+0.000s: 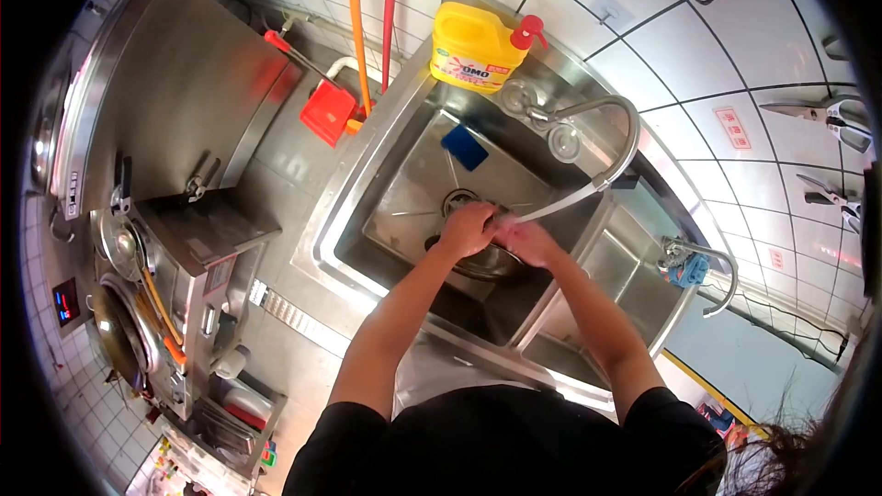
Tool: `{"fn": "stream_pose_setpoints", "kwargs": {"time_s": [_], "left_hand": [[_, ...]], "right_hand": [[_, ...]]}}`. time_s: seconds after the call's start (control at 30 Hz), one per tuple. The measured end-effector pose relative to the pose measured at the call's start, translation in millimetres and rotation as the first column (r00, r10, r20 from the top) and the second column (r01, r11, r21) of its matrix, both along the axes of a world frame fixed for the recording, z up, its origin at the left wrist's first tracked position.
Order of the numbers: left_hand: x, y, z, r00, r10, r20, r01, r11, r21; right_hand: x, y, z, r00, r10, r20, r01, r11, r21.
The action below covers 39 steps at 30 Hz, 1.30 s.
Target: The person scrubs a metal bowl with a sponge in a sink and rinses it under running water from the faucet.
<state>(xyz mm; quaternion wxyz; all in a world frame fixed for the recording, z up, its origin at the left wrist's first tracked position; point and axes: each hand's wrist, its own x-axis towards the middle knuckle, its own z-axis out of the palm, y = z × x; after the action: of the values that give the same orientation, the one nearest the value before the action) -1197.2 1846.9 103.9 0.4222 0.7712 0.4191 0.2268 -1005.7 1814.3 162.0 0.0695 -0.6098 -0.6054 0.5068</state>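
Steel unit along L side, lg flat top. Dbl sink in the middle, w/ person in blk short sleeves bent over it. Main basin is the L one; 2nd basin sits to its R. Orange pole & red pole stand by the wall, L of sink. Main tap arcs over from the back, water running down onto the hands; 2nd tap is at the R basin, blue cloth at its base. Yellow jug w/ red pump on back ledge. Red dustpan on floor L of sink. Round metal bowl in main basin, nr the drain, partly hidden under the hands. L hand & R hand close tog. above it, R hand in the stream & blurred. L fingers bent; can't tell if either hand grips the bowl or anything else. Blue sponge lies flat on basin floor, twd back, apart from hands. Drain just beyond L hand.
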Motion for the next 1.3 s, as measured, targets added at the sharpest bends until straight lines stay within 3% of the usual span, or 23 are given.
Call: {"fn": "stream_pose_setpoints", "kwargs": {"time_s": [0.07,0.13,0.23,0.33,0.43,0.53,0.63,0.73,0.83,0.93,1.03,1.17,1.23,1.3], "left_hand": [[-6,-8,6,0.999,0.054,0.002,-0.054,0.999,-0.006],[-9,-19,7,0.989,0.136,0.049,-0.136,0.991,-0.003],[-21,-25,8,0.998,0.06,0.009,-0.059,0.996,-0.069],[-32,-31,6,0.998,-0.053,-0.024,0.052,0.998,-0.027],[-41,-35,6,0.993,-0.121,0.001,0.121,0.992,-0.032],[-41,-39,5,0.985,-0.147,-0.092,0.139,0.986,-0.094],[-38,-41,-3,0.975,-0.169,-0.141,0.151,0.98,-0.127],[-37,-39,2,0.973,-0.178,-0.148,0.151,0.973,-0.175],[-38,-38,5,0.977,-0.168,-0.131,0.143,0.973,-0.184],[-38,-37,5,0.977,-0.162,-0.139,0.139,0.977,-0.159],[-35,-38,2,0.982,-0.13,-0.134,0.106,0.98,-0.171],[-26,-39,-8,0.99,-0.017,-0.143,-0.005,0.989,-0.147],[-23,-36,-13,0.996,0.038,-0.078,-0.047,0.992,-0.119],[-17,-32,-18,0.995,0.089,-0.034,-0.092,0.991,-0.099]], "right_hand": [[12,18,-42,0.985,-0.165,-0.054,0.173,0.941,0.289],[17,57,-71,0.963,-0.22,0.153,0.195,0.967,0.165],[-10,98,-105,0.953,-0.204,0.222,0.105,0.915,0.389],[-39,120,-170,0.95,-0.091,0.298,-0.041,0.912,0.408],[-63,118,-183,0.877,0.05,0.477,-0.199,0.943,0.267],[-79,115,-177,0.764,0.091,0.638,-0.264,0.947,0.181],[-84,117,-181,0.731,-0.025,0.682,-0.097,0.985,0.141],[-77,120,-205,0.657,-0.007,0.754,-0.042,0.998,0.046],[-63,109,-208,0.669,-0.052,0.742,-0.077,0.987,0.139],[-45,100,-236,0.814,-0.183,0.552,0.023,0.959,0.284],[-18,72,-251,0.92,-0.386,0.07,0.326,0.851,0.411],[-20,53,-103,0.768,-0.623,-0.147,0.64,0.749,0.171],[-22,37,-42,0.792,-0.598,-0.121,0.61,0.774,0.171],[-26,21,-22,0.841,-0.537,-0.059,0.535,0.811,0.239]]}}
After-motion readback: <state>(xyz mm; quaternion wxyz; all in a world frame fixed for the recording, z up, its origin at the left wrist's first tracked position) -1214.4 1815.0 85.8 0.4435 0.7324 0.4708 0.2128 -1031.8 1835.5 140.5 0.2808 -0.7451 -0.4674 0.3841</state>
